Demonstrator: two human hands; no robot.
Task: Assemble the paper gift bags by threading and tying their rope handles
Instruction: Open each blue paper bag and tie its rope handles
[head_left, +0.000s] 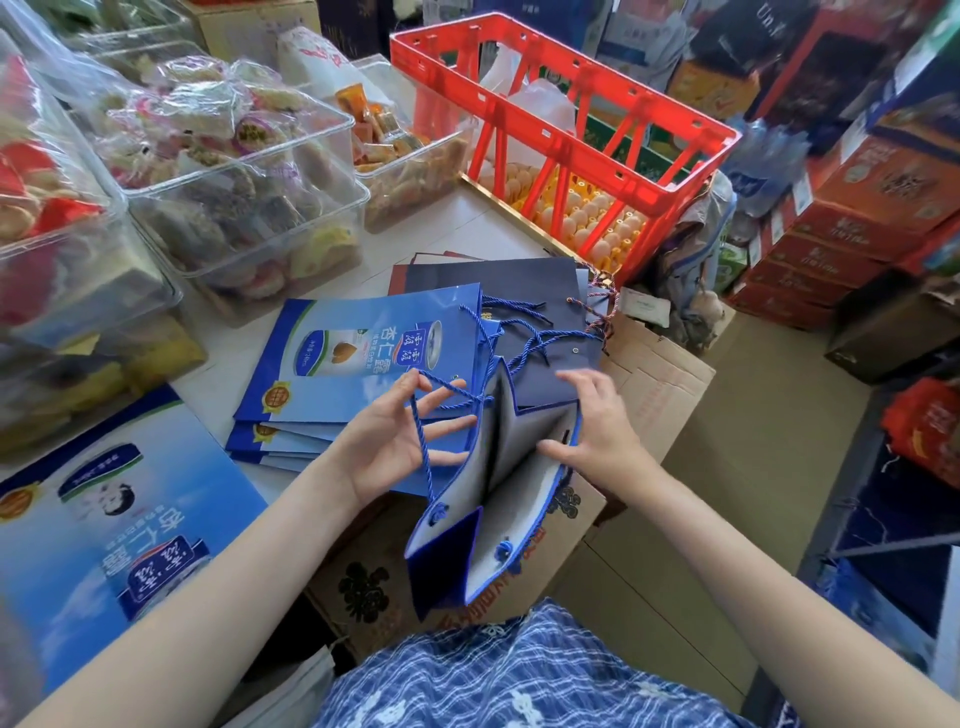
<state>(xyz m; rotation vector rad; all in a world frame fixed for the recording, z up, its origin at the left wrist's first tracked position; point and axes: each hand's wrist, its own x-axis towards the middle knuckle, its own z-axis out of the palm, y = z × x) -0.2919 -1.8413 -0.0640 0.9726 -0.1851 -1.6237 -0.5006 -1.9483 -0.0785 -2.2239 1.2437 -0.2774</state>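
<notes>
A blue paper gift bag (511, 499) with a grey inside hangs open in front of me, mouth toward me. Two blue knots show inside its near wall. A blue rope handle (422, 441) runs up from the bag and loops over the fingers of my left hand (400, 436), which is spread with straight fingers. My right hand (592, 426) pinches the bag's far rim, thumb inside. Behind lies a stack of flat blue printed bags (358, 358) with loose blue ropes (519, 332), partly over dark navy bags (524, 291).
Clear plastic tubs of wrapped snacks (234, 171) fill the table's left. A red crate (566, 130) over egg trays stands behind. Brown cartons (660, 384) sit under the bag and to the right. A large flat blue bag (104, 525) lies at lower left. Stacked red boxes (841, 228) crowd the right.
</notes>
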